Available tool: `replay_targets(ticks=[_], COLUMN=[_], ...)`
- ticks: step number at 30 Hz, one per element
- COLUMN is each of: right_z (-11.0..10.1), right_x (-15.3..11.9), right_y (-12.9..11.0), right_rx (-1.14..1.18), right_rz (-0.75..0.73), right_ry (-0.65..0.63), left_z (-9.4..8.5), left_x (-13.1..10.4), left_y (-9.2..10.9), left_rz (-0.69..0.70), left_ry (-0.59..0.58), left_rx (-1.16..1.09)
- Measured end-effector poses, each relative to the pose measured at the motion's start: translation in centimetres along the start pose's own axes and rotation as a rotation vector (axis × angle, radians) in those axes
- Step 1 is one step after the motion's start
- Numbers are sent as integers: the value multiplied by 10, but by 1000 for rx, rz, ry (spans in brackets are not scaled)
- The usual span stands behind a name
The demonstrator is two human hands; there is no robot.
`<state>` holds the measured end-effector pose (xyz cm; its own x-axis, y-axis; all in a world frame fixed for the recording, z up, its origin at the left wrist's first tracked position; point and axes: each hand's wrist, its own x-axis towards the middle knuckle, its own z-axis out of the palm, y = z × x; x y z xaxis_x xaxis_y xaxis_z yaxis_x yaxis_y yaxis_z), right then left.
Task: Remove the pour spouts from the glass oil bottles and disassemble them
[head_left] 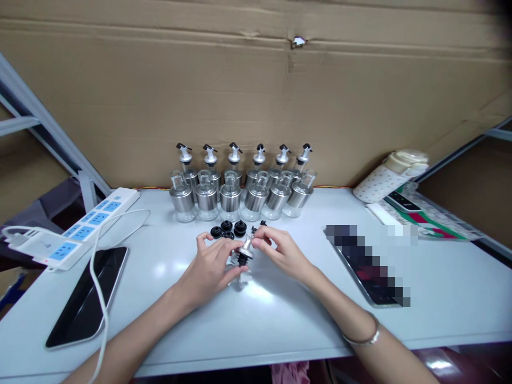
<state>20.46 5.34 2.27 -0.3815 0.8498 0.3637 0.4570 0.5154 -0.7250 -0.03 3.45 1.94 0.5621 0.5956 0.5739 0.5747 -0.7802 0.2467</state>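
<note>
Between both hands, just above the table, is a silver bottle pour spout with a black ribbed stopper at its lower end. My left hand pinches it near the stopper and collar, thumb below and fingers above. At its upper end the fingertips of my right hand are closed; what exactly they pinch is too small to tell. Behind my hands lie several black ribbed stoppers and some small dark parts. Beyond them stands a row of open glass bottles with steel sleeves.
Behind the open bottles, similar bottles carry pour spouts. At left are a power strip, white cable and black tablet. At right lie a partly blurred dark device and a tilted dotted flask. Cardboard walls the back.
</note>
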Motion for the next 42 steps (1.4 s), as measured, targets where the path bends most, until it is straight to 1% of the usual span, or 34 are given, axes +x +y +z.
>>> replay_targets(ticks=[2, 5, 8, 12, 14, 17, 19, 21, 23, 26, 29, 35, 38, 42], right_z=[2, 6, 11, 14, 15, 13, 10, 7, 4, 0, 0, 3, 2, 2], right_x=[-2, -4, -6, -6, -5, -5, -4, -4, -4, -4, -4, -3, -3, -3], right_y=[-2, -5, -4, -2, -2, -4, -5, -6, -7, -7, -6, -7, -7, -9], right_rx=[-18, -12, -1, -10, -13, 16, 51, 69, 61, 52, 45, 32, 16, 2], right_rz=[-38, -146, -213, -244, -225, -137, -89, -81, -99, -111, -70, 7, 18, 29], right_ry=[-8, -43, -25, 17, 32, 69, 87, 87, 69, 1, -60, -125, -121, -81], left_z=[1, 4, 4, 4, 3, 2, 0, -1, -3, -4, -5, -5, -5, -3], left_x=[0, -1, -1, -1, -1, 0, 1, 2, 3, 4, 5, 6, 5, 4], left_y=[-2, -6, -9, -5, -1, 1, 1, -1, -2, -2, -2, -1, 0, 0], left_rz=[-19, -59, -46, 5, 23, 26, 4, -32, -48, -12, 25, 44, 68, 92], left_ry=[53, 105, 113, 83, 61, 55, 86, 145, 194, 179, 161, 184, 174, 161], left_rx=[51, 102, 93, 57, 49, 48, 55, 58, 75, 128, 141, 137, 114, 108])
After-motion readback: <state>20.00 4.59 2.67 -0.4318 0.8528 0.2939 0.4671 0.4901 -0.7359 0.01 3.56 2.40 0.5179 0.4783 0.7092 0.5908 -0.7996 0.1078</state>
